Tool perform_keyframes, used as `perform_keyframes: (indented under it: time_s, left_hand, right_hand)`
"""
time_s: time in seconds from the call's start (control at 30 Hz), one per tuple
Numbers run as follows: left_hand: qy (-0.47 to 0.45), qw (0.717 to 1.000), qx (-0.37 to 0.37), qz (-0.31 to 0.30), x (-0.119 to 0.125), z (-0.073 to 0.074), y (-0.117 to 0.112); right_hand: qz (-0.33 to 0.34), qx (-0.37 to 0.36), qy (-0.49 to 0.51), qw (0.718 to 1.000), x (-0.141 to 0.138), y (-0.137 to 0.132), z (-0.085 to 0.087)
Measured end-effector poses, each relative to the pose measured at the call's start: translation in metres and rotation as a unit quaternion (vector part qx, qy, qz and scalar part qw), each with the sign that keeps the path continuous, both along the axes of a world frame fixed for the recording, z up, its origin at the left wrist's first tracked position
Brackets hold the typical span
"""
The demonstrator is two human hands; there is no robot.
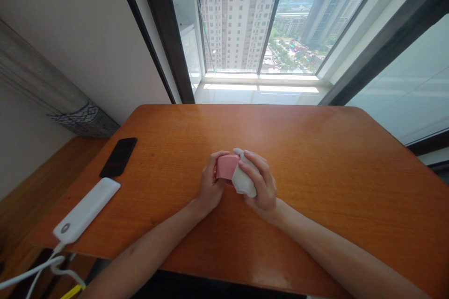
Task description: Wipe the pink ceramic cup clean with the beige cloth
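Above the middle of the wooden table, my left hand is closed around a small pink object with smooth sides, whose kind I cannot make out. My right hand grips a crumpled white cloth and presses it against the right side of the pink object. The cloth hides that side, and my left fingers cover the other end. Both hands are close together, with the thumbs low and the fingers over the top.
The wooden table reaches to a window at the back. On its left lie a black phone and a white power strip, with white cables hanging off the edge. A curtain hangs at far left.
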State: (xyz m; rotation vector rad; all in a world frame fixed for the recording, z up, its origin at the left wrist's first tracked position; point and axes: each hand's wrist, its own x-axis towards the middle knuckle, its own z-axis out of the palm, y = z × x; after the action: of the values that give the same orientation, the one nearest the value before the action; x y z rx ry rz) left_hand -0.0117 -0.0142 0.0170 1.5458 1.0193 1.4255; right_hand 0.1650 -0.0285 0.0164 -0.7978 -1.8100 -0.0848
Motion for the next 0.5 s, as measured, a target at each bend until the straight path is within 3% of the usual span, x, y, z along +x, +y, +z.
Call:
perform_keyframes:
  time_s: [0.13,0.23,0.37,0.5]
  left_hand:
    - [0.094,0.992,0.084,0.024,-0.001,0.004,0.000]
    - [0.115,0.989,0.091,0.009,-0.002,0.011,-0.002]
    - [0.033,0.999,0.029,0.030,-0.002,0.011,-0.003]
    - [-0.075,0.994,-0.062,0.039,0.005,0.001,0.002]
  right_hand:
    - [0.014,-0.012,-0.041,0.999,0.003,0.000,0.000]
    - [0.037,-0.012,-0.068,0.997,0.002,-0.003,0.002]
    - [0.041,0.000,-0.080,0.996,-0.004,-0.006,0.005]
    - [0.030,0.020,-0.089,0.995,-0.011,-0.006,0.008]
